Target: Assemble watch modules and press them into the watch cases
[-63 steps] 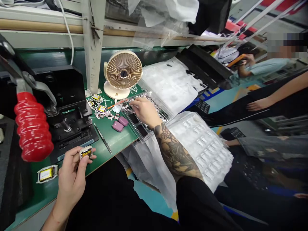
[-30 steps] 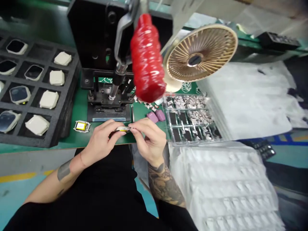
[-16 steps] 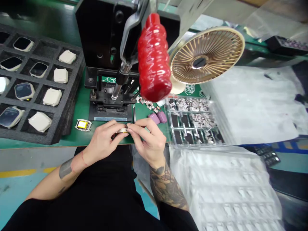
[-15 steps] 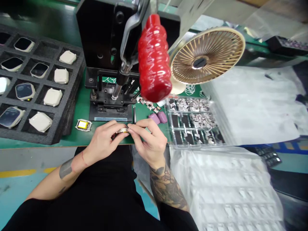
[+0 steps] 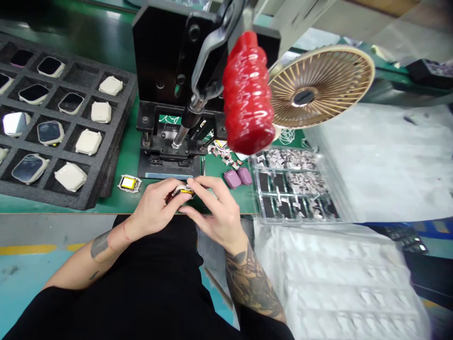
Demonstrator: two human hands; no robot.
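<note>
My left hand [image 5: 159, 202] pinches a small smartwatch frame [image 5: 183, 189], with something yellow showing along its underside, just above the table's front edge. My right hand [image 5: 217, 212] reaches in from the other side. Its index fingertip touches the far edge of the frame, while the thumb is apart, lower down. Fingers cover much of the frame. Left of my hands lies a similar silver frame [image 5: 130, 183] with a yellow battery in it. Two purple watch cases [image 5: 238, 177] sit beyond my right hand.
Directly ahead stands a black hand press [image 5: 170, 163] with a red handle [image 5: 248, 94]. A dark foam tray [image 5: 92, 182] of white watches is at left. Right of the press are a fan [image 5: 320, 87], a clear compartment box [image 5: 264, 218] of small parts, and plastic-wrapped trays [image 5: 339, 278].
The right thumb has come away from the watch frame and dropped lower. The frame is tilted more, showing more of its yellow part. The whole view has shifted slightly.
</note>
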